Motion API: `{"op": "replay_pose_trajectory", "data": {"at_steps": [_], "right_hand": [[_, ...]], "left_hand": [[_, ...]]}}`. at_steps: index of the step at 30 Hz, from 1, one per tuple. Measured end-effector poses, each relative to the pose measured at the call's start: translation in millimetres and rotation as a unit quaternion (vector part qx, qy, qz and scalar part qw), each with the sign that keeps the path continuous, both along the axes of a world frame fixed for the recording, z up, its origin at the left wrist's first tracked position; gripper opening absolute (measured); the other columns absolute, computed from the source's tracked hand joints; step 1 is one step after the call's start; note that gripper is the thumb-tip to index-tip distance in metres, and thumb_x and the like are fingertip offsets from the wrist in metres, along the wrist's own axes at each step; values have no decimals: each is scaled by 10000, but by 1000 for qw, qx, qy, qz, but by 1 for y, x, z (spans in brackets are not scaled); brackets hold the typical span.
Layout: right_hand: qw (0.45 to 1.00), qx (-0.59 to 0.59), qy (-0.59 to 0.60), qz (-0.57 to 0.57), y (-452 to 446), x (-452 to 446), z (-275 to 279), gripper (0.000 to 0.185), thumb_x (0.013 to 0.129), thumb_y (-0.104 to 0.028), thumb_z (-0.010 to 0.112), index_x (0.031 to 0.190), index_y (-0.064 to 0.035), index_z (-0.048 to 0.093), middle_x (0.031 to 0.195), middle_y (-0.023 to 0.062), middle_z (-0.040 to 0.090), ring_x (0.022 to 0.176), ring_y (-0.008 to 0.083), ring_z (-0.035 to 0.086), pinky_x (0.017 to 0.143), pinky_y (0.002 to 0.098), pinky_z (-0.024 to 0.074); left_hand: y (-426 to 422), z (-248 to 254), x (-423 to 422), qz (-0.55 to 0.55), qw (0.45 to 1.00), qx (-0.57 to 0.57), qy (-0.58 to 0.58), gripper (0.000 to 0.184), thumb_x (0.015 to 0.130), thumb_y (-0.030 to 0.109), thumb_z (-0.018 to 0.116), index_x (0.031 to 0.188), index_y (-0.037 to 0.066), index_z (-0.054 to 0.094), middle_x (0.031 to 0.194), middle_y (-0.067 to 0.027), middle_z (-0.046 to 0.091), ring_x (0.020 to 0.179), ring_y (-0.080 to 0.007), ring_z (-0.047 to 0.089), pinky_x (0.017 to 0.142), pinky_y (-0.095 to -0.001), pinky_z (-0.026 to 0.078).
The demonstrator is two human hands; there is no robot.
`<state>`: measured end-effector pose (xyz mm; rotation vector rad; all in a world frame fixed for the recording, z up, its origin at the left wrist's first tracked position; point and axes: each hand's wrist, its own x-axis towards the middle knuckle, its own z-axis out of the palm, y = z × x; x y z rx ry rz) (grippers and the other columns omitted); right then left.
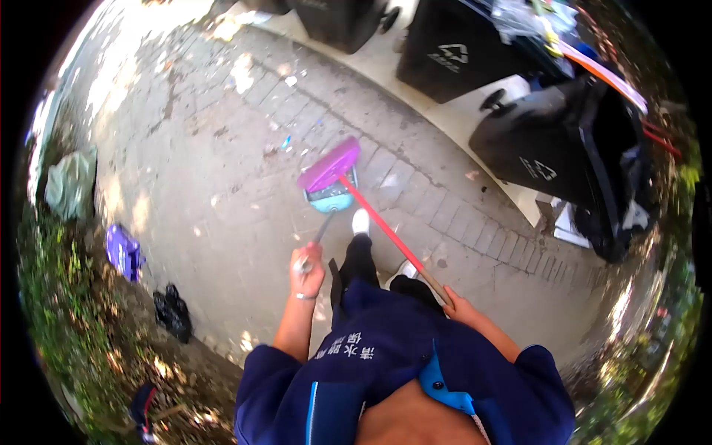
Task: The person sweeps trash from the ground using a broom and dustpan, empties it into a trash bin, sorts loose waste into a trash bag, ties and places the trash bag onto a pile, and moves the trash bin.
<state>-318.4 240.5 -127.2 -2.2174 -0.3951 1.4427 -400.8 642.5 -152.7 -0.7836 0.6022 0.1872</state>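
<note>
Dark blue clothing [415, 348] with white characters lies nearest the camera. Beyond it, a light blue dustpan [332, 202] sits on the paving [237, 185], partly covered by the purple broom head [331, 165], so its contents cannot be made out. Of the black bins, the middle one [463, 55] has plastic bags [523, 18] piled on top; the right one [545, 144] gapes, pale scraps at its dark liner [615, 222]. The left hand [307, 271] is closed round the dustpan's handle [324, 227] — blurred at the grip — and the right hand [461, 305] wraps the broom handle [386, 231]. The far bin [337, 22] is cut off above.
</note>
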Motion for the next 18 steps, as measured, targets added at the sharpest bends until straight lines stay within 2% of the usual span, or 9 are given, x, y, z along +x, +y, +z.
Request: {"op": "replay_pose_trajectory", "data": {"at_steps": [1,3,4,6,7,9,12,16,18], "right_hand": [[999,-1,-20,-32,-12,-6,4,606,758,-174,478,1273,-149,160,817,187,564,692,329,559,648,383,435],[996,-69,-59,12,-34,-22,10,591,754,-188,481,1260,-171,177,784,201,555,689,357,542,623,411,435],[994,-72,-81,-30,-43,-30,14,591,754,-188,481,1260,-171,177,784,201,555,689,357,542,623,411,435],[991,-89,-97,5,-64,-43,18,585,750,-197,480,1252,-204,181,749,177,562,660,352,537,597,427,433],[990,-87,-108,-25,-75,-54,11,585,750,-197,480,1252,-204,181,749,177,562,660,352,537,597,427,433],[977,-39,-208,-33,-100,-74,-7,580,752,-195,473,1252,-240,182,700,154,561,613,332,540,551,416,433],[958,12,-275,-84,-122,-91,-6,571,753,-192,471,1250,-249,195,721,148,558,613,330,537,540,410,431],[946,20,-280,-161,-147,-113,-5,548,759,-168,472,1247,-215,226,850,142,557,689,332,537,589,402,436],[893,101,-377,-225,-157,-113,10,556,741,-125,484,1239,-206,251,840,150,559,691,328,542,588,391,435]], "left_hand": [[-4,25,-3,4,1000,-11,-22,96,728,17,457,797,-17,398,748,-77,454,608,-148,525,567,-232,479],[-13,54,-14,-16,997,-47,-60,82,734,46,427,799,25,383,676,-27,487,599,-108,520,554,-230,453],[-23,75,-16,-24,996,-36,-72,104,727,52,430,810,30,372,672,-22,488,590,-101,517,553,-234,454],[-42,105,-23,-50,992,-13,-112,173,710,27,410,867,7,341,660,-29,479,545,-94,501,520,-213,452],[-51,112,-27,-60,987,8,-151,255,717,-27,493,896,-5,313,695,-56,490,570,-119,524,529,-213,477],[-77,141,-32,-80,981,35,-171,220,729,-22,445,896,-14,303,654,-59,480,522,-110,514,499,-210,476],[-115,169,-41,-124,953,123,-247,223,702,-9,394,879,14,260,588,-85,454,387,-91,462,371,-182,429],[-167,204,-44,-160,907,185,-343,225,701,-38,385,873,9,248,573,-142,471,381,-114,491,314,-176,401],[-188,218,-39,-188,886,212,-366,222,704,-37,384,872,10,246,557,-138,468,356,-111,472,296,-173,380]]}}
